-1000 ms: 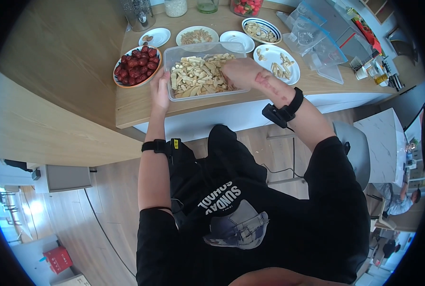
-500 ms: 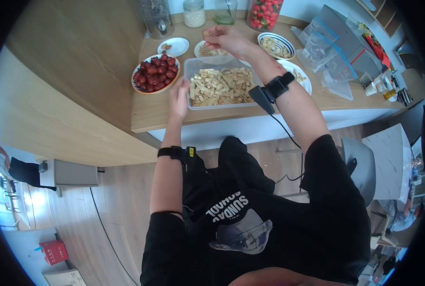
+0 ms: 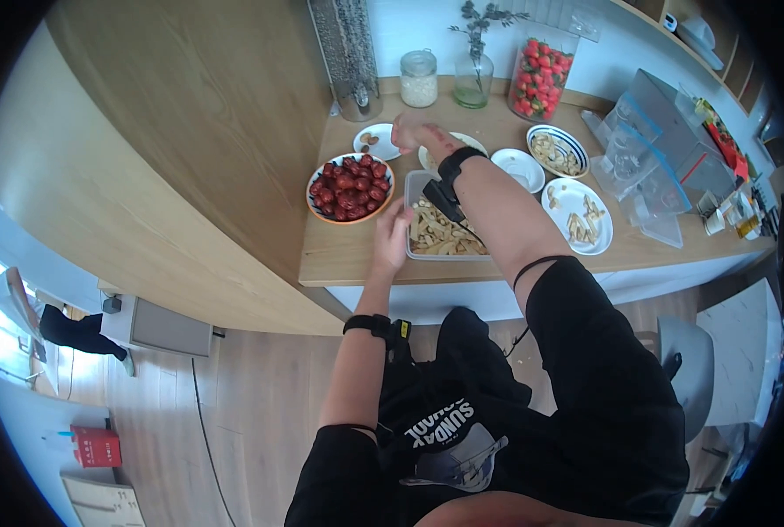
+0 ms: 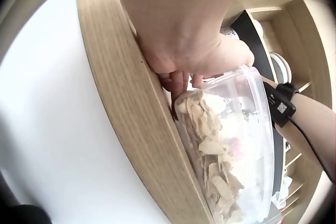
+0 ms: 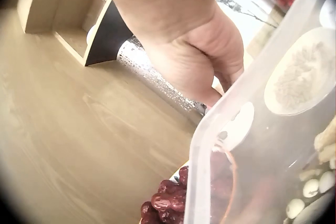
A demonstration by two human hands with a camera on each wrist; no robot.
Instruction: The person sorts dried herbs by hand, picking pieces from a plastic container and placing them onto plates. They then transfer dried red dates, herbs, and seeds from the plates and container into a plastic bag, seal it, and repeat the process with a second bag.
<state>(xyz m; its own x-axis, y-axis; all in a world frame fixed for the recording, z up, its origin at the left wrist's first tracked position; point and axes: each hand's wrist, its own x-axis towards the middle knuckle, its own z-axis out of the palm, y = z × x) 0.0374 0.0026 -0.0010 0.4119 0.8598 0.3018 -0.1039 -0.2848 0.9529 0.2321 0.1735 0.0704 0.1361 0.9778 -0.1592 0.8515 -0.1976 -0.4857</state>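
My left hand (image 3: 392,239) grips the left end of a clear plastic box (image 4: 265,134), its thumb along the rim and its fingers low at the corner. Pale dried slices (image 3: 440,235) fill the lower part of the box. Stretched across the box, my right hand (image 3: 416,133) is beside a small white plate (image 3: 385,151) that bears a few brown pieces. Its fingertips are hidden behind the box rim in the right wrist view, so I cannot tell what they hold. A bowl (image 3: 350,221) of red dates (image 3: 346,186) stands left of the box.
Right of my forearm are a small white plate (image 3: 519,169), a striped bowl (image 3: 541,162) of pale slices and a plate (image 3: 554,224) with several pieces. Glass jars (image 3: 419,83) and a strawberry-filled container (image 3: 541,83) line the back. Clear zip bags (image 3: 642,180) lie right.
My right hand went from inside the box up over the flake plate, then left to the small plate with brown pieces. The left hand stays at the box. The head view has shifted.
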